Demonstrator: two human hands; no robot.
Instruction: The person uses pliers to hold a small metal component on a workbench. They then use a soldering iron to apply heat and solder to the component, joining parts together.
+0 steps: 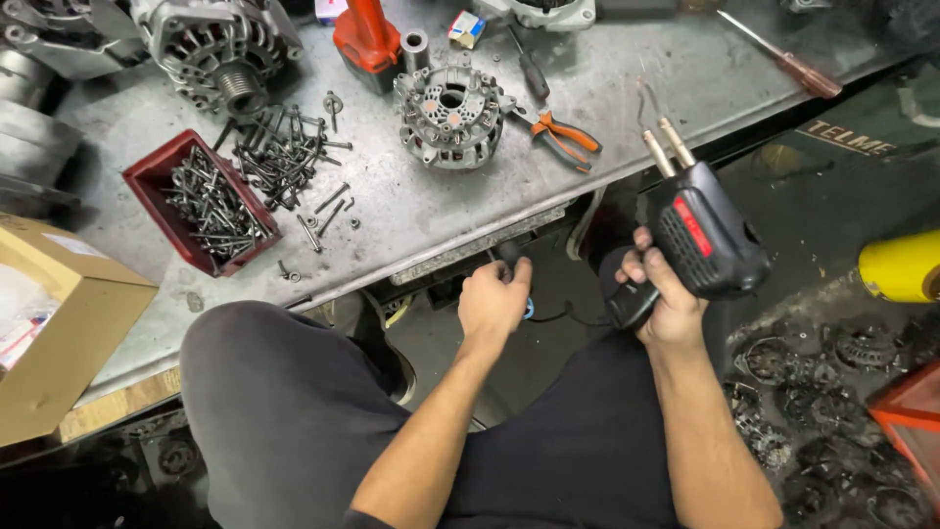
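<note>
Soldering gun (707, 235), black with a red panel: gripped by the right hand (661, 294) off the counter's (627, 88) near edge, twin tips angled up toward the metal top. Left hand (494, 299) closed around a dark plug or cord (511, 257) below that edge. Alternator rectifier plate (452, 110) and orange-handled pliers (563, 135) lie just beyond, near the edge.

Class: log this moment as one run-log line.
right hand: grips black soldering gun | left hand: on black cord under bench
</note>
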